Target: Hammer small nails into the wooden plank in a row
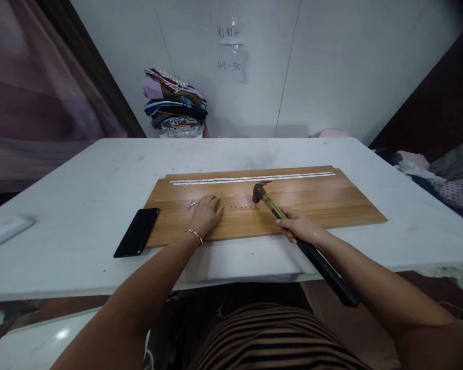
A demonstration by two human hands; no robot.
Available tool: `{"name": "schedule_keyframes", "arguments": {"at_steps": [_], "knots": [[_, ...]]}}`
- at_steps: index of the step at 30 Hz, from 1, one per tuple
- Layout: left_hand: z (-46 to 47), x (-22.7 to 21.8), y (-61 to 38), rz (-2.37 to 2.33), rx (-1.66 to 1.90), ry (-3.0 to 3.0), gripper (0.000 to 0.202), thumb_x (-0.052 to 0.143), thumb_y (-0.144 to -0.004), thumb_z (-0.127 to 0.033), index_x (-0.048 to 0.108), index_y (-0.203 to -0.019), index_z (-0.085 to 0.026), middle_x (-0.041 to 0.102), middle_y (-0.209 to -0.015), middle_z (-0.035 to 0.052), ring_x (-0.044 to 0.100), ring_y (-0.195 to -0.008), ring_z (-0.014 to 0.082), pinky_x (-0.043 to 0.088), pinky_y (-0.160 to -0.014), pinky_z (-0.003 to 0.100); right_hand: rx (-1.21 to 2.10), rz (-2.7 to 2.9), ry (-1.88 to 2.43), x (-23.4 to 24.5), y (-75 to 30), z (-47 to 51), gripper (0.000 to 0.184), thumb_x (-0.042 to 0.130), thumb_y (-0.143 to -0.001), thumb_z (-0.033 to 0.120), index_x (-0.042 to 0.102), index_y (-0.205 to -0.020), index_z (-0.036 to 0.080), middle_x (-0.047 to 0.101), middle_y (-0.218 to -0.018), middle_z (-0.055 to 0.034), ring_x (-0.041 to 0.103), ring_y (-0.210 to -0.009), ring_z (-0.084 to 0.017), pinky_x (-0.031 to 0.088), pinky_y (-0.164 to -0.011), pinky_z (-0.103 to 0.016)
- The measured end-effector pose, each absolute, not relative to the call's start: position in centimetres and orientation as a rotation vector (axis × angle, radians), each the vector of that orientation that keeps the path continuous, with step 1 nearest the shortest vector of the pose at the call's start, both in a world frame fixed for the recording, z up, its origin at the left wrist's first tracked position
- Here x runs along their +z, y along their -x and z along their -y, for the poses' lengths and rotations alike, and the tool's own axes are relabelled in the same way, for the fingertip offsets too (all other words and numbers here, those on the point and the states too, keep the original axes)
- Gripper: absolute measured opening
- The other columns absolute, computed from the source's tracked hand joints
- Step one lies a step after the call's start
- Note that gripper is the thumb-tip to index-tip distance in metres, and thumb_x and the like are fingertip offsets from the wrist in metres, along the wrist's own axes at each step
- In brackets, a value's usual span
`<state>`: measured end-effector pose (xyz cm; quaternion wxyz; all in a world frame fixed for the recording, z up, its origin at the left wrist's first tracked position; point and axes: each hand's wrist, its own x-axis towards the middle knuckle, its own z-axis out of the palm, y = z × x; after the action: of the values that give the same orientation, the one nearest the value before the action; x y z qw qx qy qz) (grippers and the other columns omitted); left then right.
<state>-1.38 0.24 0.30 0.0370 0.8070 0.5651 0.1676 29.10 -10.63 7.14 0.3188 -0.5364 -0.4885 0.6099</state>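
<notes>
My right hand [295,224] is closed around the handle of a claw hammer [272,206], gripping it partway up near the head. The hammer's head sits just above the board, over the right end of a short row of small nails [241,206]. My left hand [207,211] lies palm down on the wooden board [312,200], left of that row, with its fingers resting on the surface. Beside its wrist is a small bunch of loose nails [192,204]. Whether anything is under the left fingers is hidden.
Two white measuring strips [254,178] run along the board's far side. A black phone [137,232] overlaps the board's left edge. The white table [81,205] meets a wall at the back, where folded cloths [176,105] are stacked. A white object [7,229] lies far left.
</notes>
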Motion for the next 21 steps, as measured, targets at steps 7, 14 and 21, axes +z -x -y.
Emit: {"name": "schedule_keyframes", "arguments": {"at_steps": [7,14,21], "knots": [[-0.22,0.20,1.37,-1.719,0.553,-2.459,0.025,0.052,-0.097,-0.033,0.072,-0.108,-0.021,0.070,-0.124,0.0121,0.060,-0.122,0.0293,0.043,-0.109,0.045,1.637,1.266,1.434,7.11,-28.74,10.57,0.041,0.065,-0.072,0.032,0.055,-0.110,0.021,0.044,-0.056,0.0112,0.038,-0.039,-0.008,0.030,-0.034,-0.021],[-0.26,0.18,1.42,-1.724,0.537,-2.466,0.026,0.051,-0.097,-0.034,0.071,-0.107,-0.020,0.070,-0.125,0.0130,0.060,-0.122,0.0289,0.043,-0.109,0.044,1.616,1.276,1.428,7.47,-28.82,10.61,0.046,0.065,-0.071,0.033,0.055,-0.114,0.021,0.043,-0.053,0.0117,0.038,-0.038,-0.009,0.032,-0.033,-0.022],[-0.29,0.14,1.42,-1.723,0.535,-2.485,0.025,0.052,-0.096,-0.033,0.072,-0.106,-0.021,0.071,-0.122,0.0127,0.061,-0.121,0.0295,0.043,-0.109,0.045,1.619,1.265,1.430,7.42,-28.72,10.61,0.046,0.066,-0.070,0.033,0.055,-0.113,0.021,0.044,-0.054,0.0119,0.038,-0.037,-0.008,0.031,-0.033,-0.022]]}}
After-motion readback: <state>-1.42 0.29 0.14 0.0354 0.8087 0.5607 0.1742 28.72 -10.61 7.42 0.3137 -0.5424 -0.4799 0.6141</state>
